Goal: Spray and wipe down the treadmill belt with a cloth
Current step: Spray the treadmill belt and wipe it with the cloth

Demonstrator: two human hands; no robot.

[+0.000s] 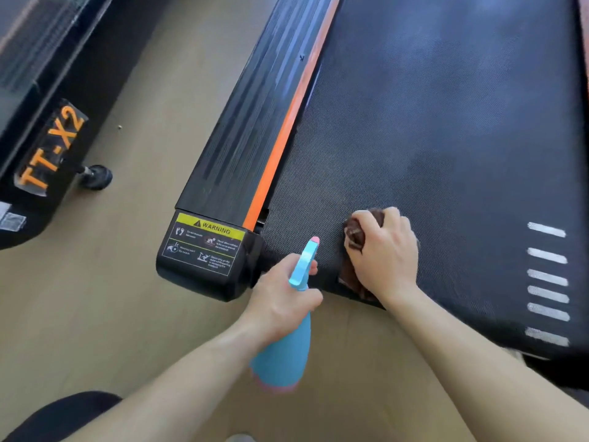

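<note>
Cloth (354, 235) one, bottle (282, 362) one.

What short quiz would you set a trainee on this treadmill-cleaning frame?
1. True or false: the right hand grips a brown cloth on the treadmill belt.
2. The left hand holds: A) a brush; B) a blue spray bottle; C) nothing.
3. Fill in: the yellow label on the side rail's end cap reads ____.
Key: 1 true; 2 B; 3 WARNING.
</note>
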